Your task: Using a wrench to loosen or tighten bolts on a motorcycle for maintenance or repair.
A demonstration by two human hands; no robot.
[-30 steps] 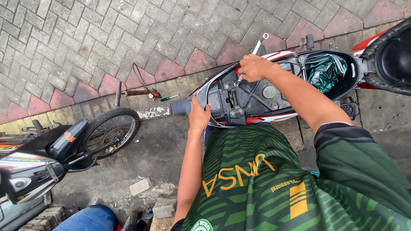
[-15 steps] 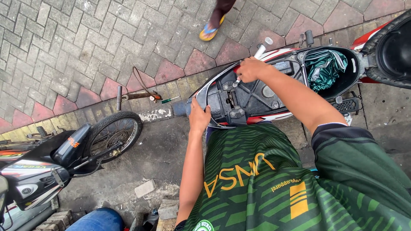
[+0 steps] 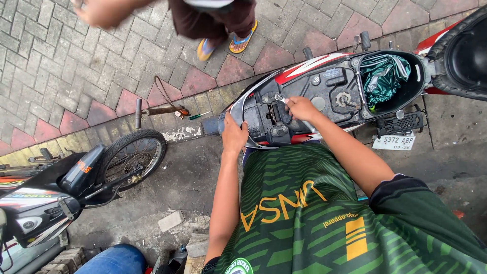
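Observation:
An opened red and white scooter lies across the view with its seat lifted and its black inner parts bare. My left hand grips the near edge of its body panel. Over the middle of the open bay, my right hand is closed on a small metal tool whose tip touches the black parts. A crumpled green cloth fills the storage tub.
Someone in sandals stands on the brick paving just beyond the scooter. A T-handle wrench and a green screwdriver lie on the kerb. Another motorcycle stands at left, a brick lies on the ground, and a knee in blue jeans shows at the bottom.
My right hand has come from the scooter's far rim down to the middle of the open bay. A person has walked in at the top. My left hand has stayed put.

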